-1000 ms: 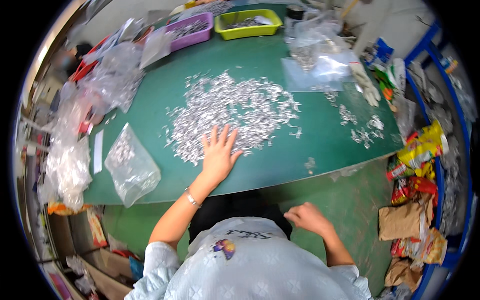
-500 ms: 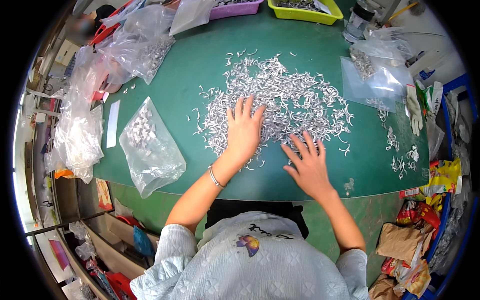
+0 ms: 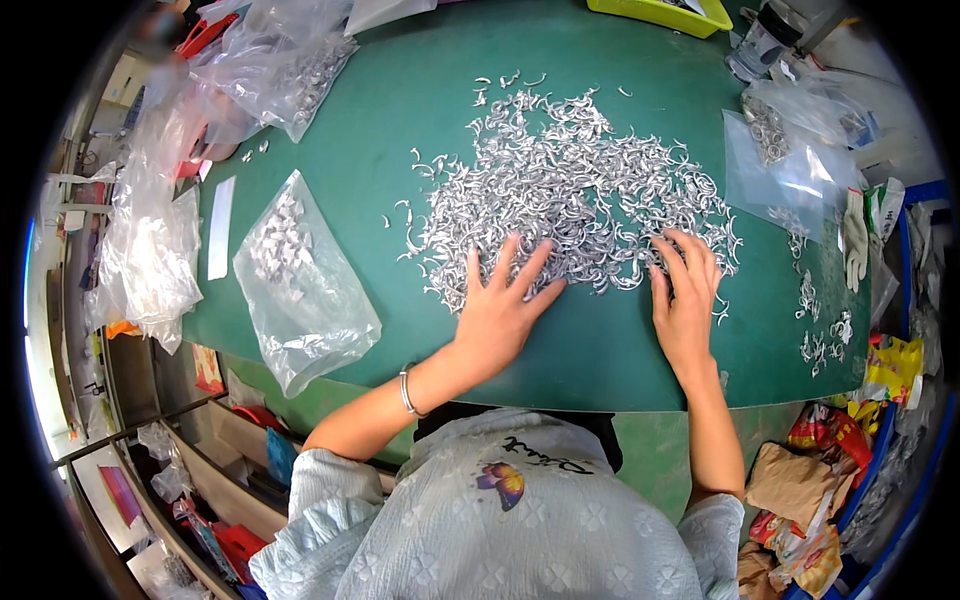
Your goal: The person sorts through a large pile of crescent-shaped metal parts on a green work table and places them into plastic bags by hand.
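Note:
A broad heap of small curved silvery metal pieces [image 3: 560,190] lies spread on the green table [image 3: 600,360]. My left hand [image 3: 500,310] rests at the heap's near left edge, fingers spread over the pieces, a metal bangle round the wrist. At the near right edge is my right hand [image 3: 686,295], its fingers bent and slightly apart, the tips touching the pieces. I see nothing held in either hand, though what lies under the right fingertips is partly hidden.
Left of the heap lies a clear bag [image 3: 310,300] of small greyish pieces beside a white strip [image 3: 221,228]. Crumpled plastic bags [image 3: 155,250] crowd the left edge. At right are a plastic bag [image 3: 780,170], loose pieces [image 3: 808,295] and a glove [image 3: 856,240]. A yellow-green tray [image 3: 665,12] stands far back.
My left hand has drawn back from within the heap to its near edge. My right hand has moved right, its fingers now more bent. The view has shifted a little.

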`<state>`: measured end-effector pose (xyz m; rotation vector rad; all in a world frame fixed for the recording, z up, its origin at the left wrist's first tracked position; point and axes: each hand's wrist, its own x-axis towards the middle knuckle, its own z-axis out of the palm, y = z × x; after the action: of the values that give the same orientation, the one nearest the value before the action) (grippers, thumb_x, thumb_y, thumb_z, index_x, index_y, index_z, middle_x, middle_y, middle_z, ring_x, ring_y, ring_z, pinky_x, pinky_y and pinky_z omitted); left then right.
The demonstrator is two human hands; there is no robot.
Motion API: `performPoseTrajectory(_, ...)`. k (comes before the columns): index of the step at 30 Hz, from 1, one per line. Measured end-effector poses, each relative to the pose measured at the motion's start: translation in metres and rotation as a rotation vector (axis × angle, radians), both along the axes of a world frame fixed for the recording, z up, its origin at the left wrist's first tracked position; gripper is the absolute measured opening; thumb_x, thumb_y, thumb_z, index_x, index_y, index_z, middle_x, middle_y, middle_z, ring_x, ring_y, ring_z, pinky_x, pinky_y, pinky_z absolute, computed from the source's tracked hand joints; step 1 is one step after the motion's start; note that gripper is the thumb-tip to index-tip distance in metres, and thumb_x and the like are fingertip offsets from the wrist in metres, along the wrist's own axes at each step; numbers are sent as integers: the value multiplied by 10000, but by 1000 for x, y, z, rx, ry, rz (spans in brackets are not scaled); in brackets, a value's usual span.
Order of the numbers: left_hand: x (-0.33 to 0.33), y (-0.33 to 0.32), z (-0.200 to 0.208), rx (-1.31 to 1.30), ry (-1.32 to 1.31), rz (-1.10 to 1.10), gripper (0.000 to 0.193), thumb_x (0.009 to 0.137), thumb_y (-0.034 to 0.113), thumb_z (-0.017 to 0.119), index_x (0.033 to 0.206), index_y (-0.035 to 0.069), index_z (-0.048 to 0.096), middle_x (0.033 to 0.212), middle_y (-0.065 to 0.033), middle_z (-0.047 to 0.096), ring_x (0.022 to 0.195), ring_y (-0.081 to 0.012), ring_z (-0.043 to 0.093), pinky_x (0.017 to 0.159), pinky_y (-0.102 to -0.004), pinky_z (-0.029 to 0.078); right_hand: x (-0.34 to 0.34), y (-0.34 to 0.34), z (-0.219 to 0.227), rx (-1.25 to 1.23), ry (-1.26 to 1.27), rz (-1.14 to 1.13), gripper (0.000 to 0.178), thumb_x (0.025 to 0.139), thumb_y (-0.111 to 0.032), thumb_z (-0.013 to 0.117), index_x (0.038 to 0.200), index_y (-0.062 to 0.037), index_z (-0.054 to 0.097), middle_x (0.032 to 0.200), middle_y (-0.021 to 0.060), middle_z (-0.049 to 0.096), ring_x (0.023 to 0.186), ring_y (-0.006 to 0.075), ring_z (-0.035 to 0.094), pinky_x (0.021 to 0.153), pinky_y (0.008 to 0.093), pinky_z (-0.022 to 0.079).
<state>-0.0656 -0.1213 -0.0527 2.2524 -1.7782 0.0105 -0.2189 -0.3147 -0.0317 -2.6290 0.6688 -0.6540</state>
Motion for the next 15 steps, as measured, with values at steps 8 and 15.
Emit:
performPoseTrajectory(8, 29, -14, 2, -100, 10, 178, 465, 729, -109, 534, 1108, 150, 605, 1441, -61, 393, 1355, -423, 295, 1007, -738, 238, 38, -6, -3, -161, 36, 204, 194, 802, 18, 614, 984, -38, 655, 1154, 82, 595, 1164, 289, 496, 958, 418, 372)
performPoseTrajectory(15, 16, -25, 20, -181, 61, 223, 309, 820, -4, 602, 1100, 127, 615, 1337, -105, 454, 1310, -372, 371, 1009, -719, 238, 16, -7, -1, 52, -128, 88, 93, 802, -35, 658, 889, -31, 626, 930, 81, 648, 923, 256, 573, 848, 376, 375)
